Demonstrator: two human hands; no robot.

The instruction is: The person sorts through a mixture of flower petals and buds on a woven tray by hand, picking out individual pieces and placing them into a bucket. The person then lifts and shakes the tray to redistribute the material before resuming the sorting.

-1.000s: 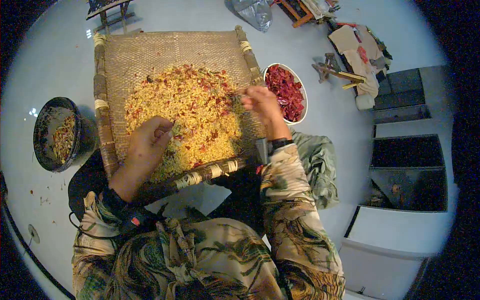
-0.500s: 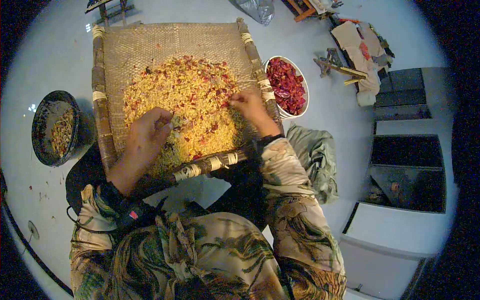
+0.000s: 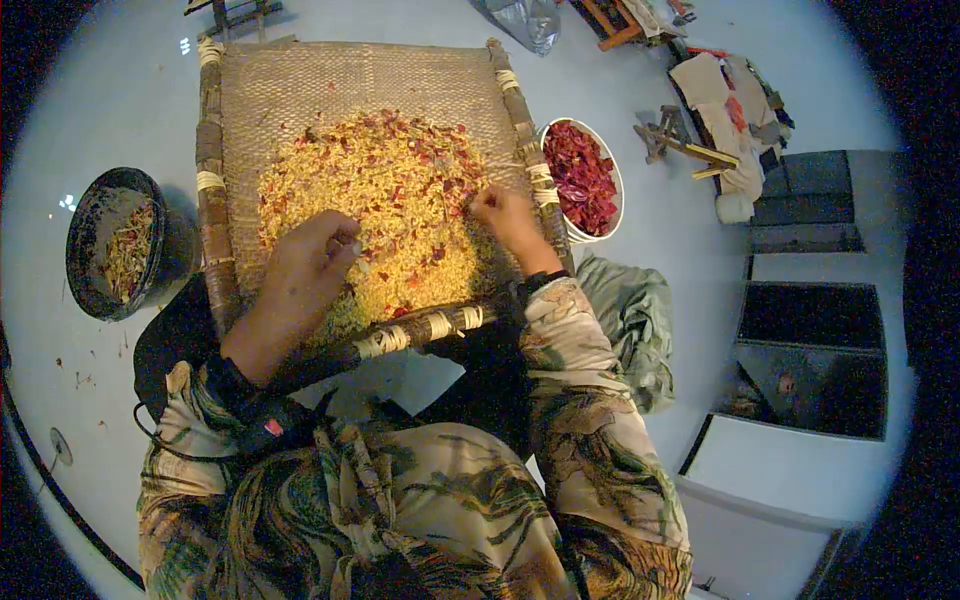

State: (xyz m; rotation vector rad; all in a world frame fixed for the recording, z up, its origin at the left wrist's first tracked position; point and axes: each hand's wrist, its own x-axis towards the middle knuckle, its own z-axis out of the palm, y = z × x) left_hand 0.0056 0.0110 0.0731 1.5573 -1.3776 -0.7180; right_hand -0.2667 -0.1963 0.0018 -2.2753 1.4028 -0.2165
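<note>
A woven tray [image 3: 300,75] with a rough wooden frame lies across my lap. Spread over its mesh are yellow grains [image 3: 340,165], mixed with many dark red flakes [image 3: 420,130]. My left hand [image 3: 305,265] hovers over the near left part of the grains, thumb and fingers pinched together; whatever they hold is too small to name. At the right edge of the grains, near the frame, my right hand [image 3: 508,222] is also closed in a pinch. Its fingertips are partly turned away, so what lies between them cannot be made out.
Right of the tray stands a white bucket [image 3: 622,200] full of dark red pieces. On the left is a black basin [image 3: 165,225] holding plant scraps. A greenish crumpled sack [image 3: 640,320] lies by my right arm. A plastic bag [image 3: 530,25] and small wooden stools sit farther off.
The view has shifted slightly, so the tray appears a little farther right. Both hands stay over the grains, still pinched, with small finger movements.
</note>
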